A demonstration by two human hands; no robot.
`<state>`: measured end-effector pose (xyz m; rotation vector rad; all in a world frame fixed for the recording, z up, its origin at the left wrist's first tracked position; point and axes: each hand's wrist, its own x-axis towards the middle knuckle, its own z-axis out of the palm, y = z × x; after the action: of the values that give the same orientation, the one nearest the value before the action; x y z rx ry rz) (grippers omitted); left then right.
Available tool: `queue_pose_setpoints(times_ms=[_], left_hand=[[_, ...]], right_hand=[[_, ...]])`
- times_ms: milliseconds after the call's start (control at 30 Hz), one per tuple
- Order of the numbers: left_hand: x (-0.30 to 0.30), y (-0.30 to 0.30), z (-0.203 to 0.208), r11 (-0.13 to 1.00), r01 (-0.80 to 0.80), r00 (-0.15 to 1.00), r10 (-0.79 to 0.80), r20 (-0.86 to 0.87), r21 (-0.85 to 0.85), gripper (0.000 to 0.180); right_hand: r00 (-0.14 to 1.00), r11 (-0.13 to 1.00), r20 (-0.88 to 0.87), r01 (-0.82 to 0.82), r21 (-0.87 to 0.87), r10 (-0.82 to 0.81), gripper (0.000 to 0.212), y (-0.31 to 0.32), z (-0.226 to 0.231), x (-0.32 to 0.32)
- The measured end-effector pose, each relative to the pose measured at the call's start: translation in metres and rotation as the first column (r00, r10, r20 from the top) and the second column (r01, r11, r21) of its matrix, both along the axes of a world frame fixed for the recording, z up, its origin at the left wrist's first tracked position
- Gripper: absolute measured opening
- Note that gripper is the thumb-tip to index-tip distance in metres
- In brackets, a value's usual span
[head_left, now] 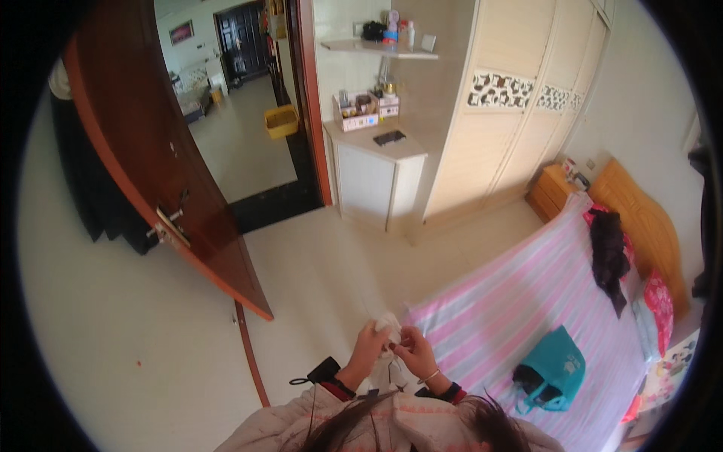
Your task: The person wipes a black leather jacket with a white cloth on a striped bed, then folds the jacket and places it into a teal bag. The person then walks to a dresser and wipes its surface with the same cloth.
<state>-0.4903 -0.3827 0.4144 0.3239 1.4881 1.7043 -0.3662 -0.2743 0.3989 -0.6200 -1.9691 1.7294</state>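
Note:
Close in front of my body, both hands meet at a small whitish, crumpled, soft-looking thing [387, 322]; its exact kind is too blurred to tell. My left hand [366, 348] is closed on its left side. My right hand [416, 354] pinches at its right edge, fingers bent inward. A thin bracelet circles the right wrist, and dark bands show at both sleeve ends. Beside the left wrist hangs a small black item [324, 371] with a loop. The lower part of the whitish thing is partly hidden behind my fingers.
To the right, a bed [482, 301] with pink striped sheet carries a teal bag [559, 369] and a dark garment [607, 252]. An open brown door [143, 135] stands left. Ahead are a corner cabinet [365, 181] with a phone [389, 138], and a wardrobe [489, 143].

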Motion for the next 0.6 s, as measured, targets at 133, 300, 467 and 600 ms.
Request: queue_pose_setpoints(times_ms=[133,300,467,600], left_hand=[[-0.069,0.029,0.001,0.996,-0.010,0.993,0.020,-0.120,0.090,0.020],[-0.175,0.072,0.006,0.994,-0.109,0.970,0.100,0.221,0.028,0.022],[-0.246,0.102,0.033,0.991,-0.061,0.994,0.049,0.101,0.121,0.025],[-0.297,0.123,0.045,0.984,0.040,0.999,-0.036,-0.025,0.175,0.031]], right_hand=[[0.997,0.980,-0.034,-0.070,-0.187,0.065,0.019,0.048,-0.005,-0.068],[0.993,0.853,-0.092,-0.107,-0.510,0.070,0.020,0.113,0.015,-0.151],[0.944,0.938,-0.104,-0.325,-0.120,0.313,0.027,0.127,0.022,-0.243],[0.990,0.947,-0.052,-0.141,-0.289,0.131,0.024,0.159,0.009,-0.302]])
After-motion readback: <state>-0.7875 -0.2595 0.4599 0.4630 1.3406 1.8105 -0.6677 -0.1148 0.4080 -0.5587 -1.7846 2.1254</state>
